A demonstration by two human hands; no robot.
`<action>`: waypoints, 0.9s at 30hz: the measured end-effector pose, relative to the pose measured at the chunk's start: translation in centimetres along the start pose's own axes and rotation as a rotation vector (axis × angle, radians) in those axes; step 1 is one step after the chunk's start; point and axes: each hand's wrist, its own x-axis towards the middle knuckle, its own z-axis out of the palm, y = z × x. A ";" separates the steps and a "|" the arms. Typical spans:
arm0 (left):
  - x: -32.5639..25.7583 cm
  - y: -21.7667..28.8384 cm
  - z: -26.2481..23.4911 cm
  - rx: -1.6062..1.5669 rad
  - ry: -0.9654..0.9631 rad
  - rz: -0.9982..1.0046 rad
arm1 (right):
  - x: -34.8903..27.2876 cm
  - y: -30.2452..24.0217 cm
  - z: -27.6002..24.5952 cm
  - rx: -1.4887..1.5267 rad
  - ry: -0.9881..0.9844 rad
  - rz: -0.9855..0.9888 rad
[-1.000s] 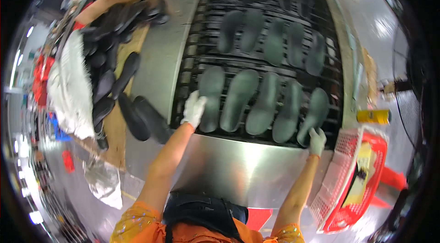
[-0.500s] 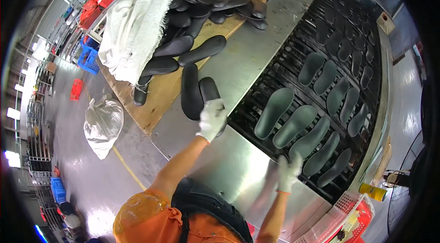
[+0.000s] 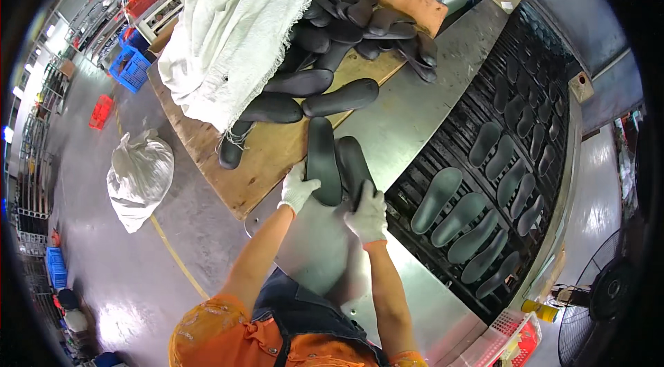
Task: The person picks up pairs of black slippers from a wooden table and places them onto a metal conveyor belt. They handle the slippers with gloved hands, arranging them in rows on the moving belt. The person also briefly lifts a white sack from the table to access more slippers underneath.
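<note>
My left hand (image 3: 297,189) in its white glove curls on the near end of a dark sole (image 3: 324,159); my right hand (image 3: 367,213) grips the sole beside it (image 3: 353,165), hiding its near end; a white cloth (image 3: 232,42) covers part of the sole pile (image 3: 346,28) further off; more soles lie on the black belt (image 3: 443,159) to my right.

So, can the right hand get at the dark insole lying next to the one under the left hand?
Probably yes. The right hand already rests on that dark insole's near end, on the bare metal table. The left hand is on the neighbouring insole, and nothing lies across either.
</note>
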 end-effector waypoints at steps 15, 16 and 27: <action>-5.5 2.3 -2.6 -0.094 -0.278 -0.359 | 0.8 1.8 7.0 1.419 -0.382 0.100; -4.8 0.3 -3.1 -0.048 -0.289 -0.287 | 1.0 1.5 7.3 1.468 -0.462 0.105; 14.4 9.4 0.1 1.007 0.027 0.644 | -0.2 2.8 6.2 1.527 -0.178 0.302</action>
